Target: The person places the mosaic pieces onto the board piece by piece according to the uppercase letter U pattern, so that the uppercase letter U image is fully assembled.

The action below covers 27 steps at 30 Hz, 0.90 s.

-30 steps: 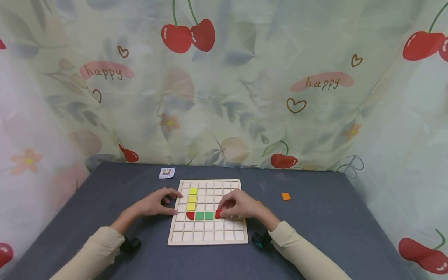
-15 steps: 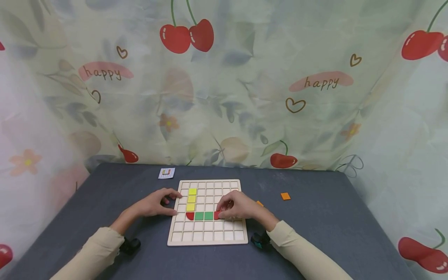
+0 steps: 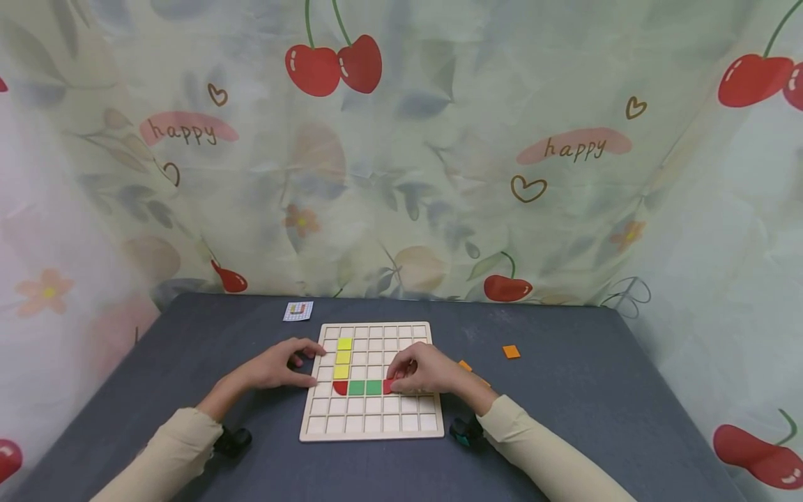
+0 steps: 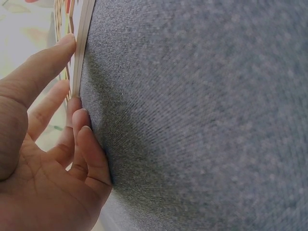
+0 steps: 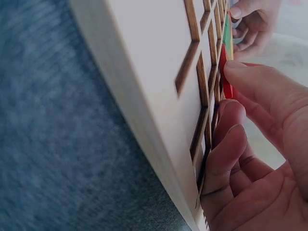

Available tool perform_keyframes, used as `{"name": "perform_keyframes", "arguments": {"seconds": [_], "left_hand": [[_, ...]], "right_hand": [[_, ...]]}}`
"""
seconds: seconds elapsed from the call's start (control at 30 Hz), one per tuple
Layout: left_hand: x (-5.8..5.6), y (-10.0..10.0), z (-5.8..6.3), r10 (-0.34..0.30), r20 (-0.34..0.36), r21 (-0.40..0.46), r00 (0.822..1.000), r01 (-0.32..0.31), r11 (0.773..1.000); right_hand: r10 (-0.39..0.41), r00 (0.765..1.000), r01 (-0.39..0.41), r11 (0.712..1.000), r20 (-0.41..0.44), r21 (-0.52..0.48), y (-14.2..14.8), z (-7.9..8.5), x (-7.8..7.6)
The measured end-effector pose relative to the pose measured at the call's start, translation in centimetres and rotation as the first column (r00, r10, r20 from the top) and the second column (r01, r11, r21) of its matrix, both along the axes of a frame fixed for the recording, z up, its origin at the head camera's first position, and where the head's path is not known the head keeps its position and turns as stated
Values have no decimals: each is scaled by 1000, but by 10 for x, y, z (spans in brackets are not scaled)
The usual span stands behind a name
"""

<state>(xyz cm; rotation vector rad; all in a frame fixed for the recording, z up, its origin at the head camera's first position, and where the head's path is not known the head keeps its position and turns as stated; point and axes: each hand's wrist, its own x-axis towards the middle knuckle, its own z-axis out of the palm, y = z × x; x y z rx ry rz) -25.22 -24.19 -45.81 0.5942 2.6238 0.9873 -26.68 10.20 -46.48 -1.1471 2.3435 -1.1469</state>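
A pale wooden grid board (image 3: 373, 424) lies on the dark table. On it are a column of yellow tiles (image 3: 342, 357), a red rounded tile (image 3: 340, 388) below them, and two green tiles (image 3: 365, 388) in the same row. My right hand (image 3: 422, 369) pinches a red tile (image 5: 226, 72) at the right end of that row; the fingers partly hide it. In the right wrist view the thumb lies on the tile, low over the grid. My left hand (image 3: 279, 364) touches the board's left edge with thumb and fingertips, its fingers loosely bent.
A small printed card (image 3: 297, 311) lies behind the board to the left. One orange tile (image 3: 511, 351) lies at the right; other orange pieces (image 3: 465, 365) are partly hidden behind the right hand and wrist. A patterned curtain (image 3: 401, 174) hangs behind the table.
The red tile in my right hand has gone from slightly tilted to lower and flatter, shifting a little left against the green tiles. The left hand stays in place.
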Motion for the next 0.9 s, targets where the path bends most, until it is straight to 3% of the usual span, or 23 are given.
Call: {"name": "perform_keyframes", "arguments": {"seconds": [0.9], "left_hand": [[1, -1, 0, -12, -22, 4, 1000, 13, 1000]], "right_hand": [[-55, 998, 54, 998, 26, 23, -5, 1, 2]]}}
